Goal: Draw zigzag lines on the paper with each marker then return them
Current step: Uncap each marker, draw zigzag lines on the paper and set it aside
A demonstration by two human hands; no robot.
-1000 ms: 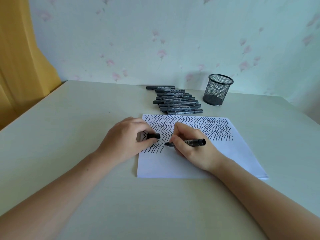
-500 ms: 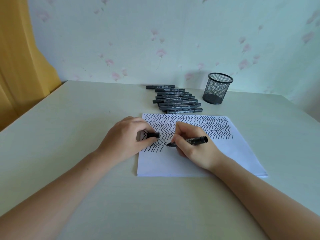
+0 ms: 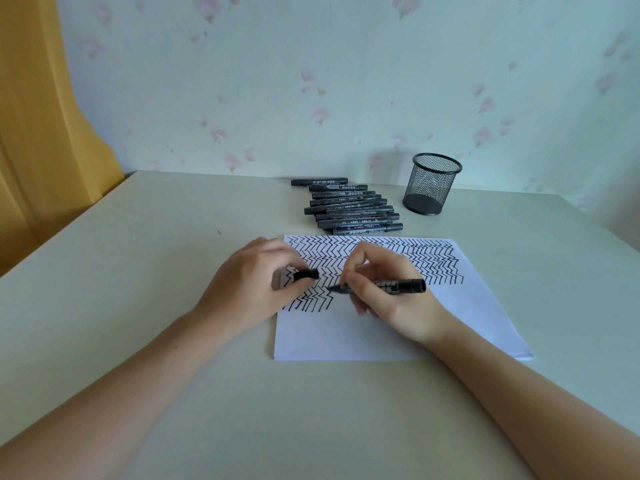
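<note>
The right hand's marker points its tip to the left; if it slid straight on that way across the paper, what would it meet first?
Most likely the left hand, which pinches the marker cap. The right hand holds the marker with its tip aimed at those fingers, across a short stretch of paper. Depth is hard to judge.

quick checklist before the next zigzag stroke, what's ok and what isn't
1. Marker gripped in right hand: ok.
2. Cap off and held in left hand: ok.
3. Tip on the paper: cannot tell, it is at or just above the sheet.
4. Blank space left for the row: ok, the lower part of the sheet is bare.
5. Left hand rests on the paper's left edge, steadying it: ok.
6. Room to return the marker beside the marker row: ok; cup looks empty.
</note>
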